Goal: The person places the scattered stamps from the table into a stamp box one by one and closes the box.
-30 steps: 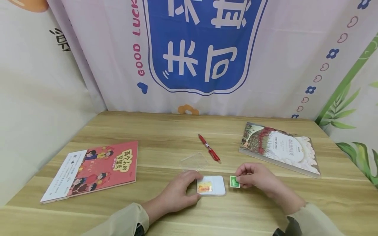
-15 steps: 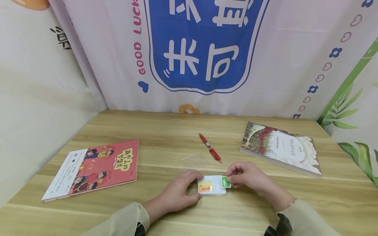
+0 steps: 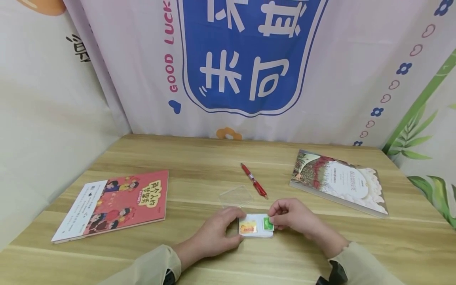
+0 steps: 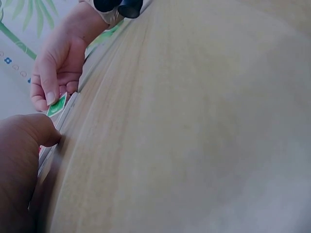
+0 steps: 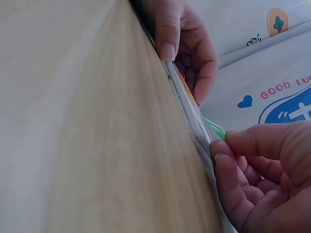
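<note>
On the wood-grain bench (image 3: 199,170), the right hand's grip (image 3: 293,217) pinches a small white-bordered green paper stamp (image 3: 268,224) over the right part of a thin white rounded-corner block (image 3: 260,233). The left hand's grip (image 3: 213,231) holds the block's left end between thumb and fingers. The right wrist view shows, as the head view cannot, the block's edge side-on and the stamp slanting up from it. The head view shows pink "GOOD LUCK" on the pale curtain (image 3: 149,99), cut off after "LU" in the right wrist view, and a red-covered book (image 3: 128,198), its title beginning 两个人的.

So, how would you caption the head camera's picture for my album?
Left hand holds a flat white case; right hand pinches a green stamp-like piece over its right end.
</note>
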Available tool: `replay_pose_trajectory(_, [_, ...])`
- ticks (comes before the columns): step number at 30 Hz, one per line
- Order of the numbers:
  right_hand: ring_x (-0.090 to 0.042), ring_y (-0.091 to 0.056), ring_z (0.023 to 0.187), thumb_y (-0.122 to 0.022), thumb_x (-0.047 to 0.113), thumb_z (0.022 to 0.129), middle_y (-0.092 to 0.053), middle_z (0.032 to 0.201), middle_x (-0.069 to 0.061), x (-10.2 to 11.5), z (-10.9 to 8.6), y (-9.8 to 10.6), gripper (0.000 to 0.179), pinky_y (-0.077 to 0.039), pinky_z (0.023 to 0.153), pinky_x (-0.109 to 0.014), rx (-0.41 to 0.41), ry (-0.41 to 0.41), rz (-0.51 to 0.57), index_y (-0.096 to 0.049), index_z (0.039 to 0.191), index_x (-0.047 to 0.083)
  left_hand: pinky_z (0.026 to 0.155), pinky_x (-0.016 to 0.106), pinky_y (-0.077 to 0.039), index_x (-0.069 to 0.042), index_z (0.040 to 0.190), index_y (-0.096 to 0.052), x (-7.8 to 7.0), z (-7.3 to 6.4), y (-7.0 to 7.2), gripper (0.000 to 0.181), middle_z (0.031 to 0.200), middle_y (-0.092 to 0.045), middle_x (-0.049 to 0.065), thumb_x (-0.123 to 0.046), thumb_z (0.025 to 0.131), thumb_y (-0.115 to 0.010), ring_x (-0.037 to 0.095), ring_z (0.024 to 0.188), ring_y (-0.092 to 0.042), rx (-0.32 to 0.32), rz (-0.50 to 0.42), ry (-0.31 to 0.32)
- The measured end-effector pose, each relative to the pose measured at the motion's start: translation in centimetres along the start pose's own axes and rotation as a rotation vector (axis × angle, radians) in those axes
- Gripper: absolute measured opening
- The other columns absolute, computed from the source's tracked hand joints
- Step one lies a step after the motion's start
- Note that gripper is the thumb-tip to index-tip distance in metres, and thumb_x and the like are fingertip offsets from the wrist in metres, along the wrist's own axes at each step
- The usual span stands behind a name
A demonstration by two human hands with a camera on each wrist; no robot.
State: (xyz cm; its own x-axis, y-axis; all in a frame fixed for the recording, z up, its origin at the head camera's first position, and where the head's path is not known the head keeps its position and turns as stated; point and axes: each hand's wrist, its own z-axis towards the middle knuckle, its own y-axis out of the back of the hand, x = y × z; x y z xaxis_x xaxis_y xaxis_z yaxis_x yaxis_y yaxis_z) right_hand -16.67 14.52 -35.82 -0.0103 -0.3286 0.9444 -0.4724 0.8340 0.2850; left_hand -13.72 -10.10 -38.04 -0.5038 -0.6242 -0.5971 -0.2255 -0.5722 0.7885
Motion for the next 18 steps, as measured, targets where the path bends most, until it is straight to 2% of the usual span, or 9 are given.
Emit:
replay_pose_trajectory(11, [-0.014,-0.049,0.064,-0.067,0.005,0.079,-0.056,0.075,-0.005,-0.14,0.27,-0.79,0.014,-0.045,0.051,-0.02,-0.045,0.036,-0.1,-0.061,0.088,-0.003,0.101,0.038,-0.04,-0.015,0.117,-0.054,0.22,-0.06,-0.3,0.041,0.123,-0.054,-0.003,-0.021,0.079,-0.068,0.015,0.117,-0.049,-0.013,-0.013,-0.022])
replay_pose_trajectory(18, [-0.014,-0.048,0.065,-0.067,0.006,0.079,-0.056,0.075,-0.004,-0.08,0.35,-1.07,0.012,-0.045,0.05,-0.021,-0.06,0.054,-0.156,-0.062,0.087,-0.001,0.102,0.038,-0.04,-0.015,0.117,-0.054,0.26,0.0,-0.21,0.041,0.123,-0.054,-0.003,-0.021,0.079,-0.068,0.015,0.118,-0.049,-0.011,-0.021,-0.02])
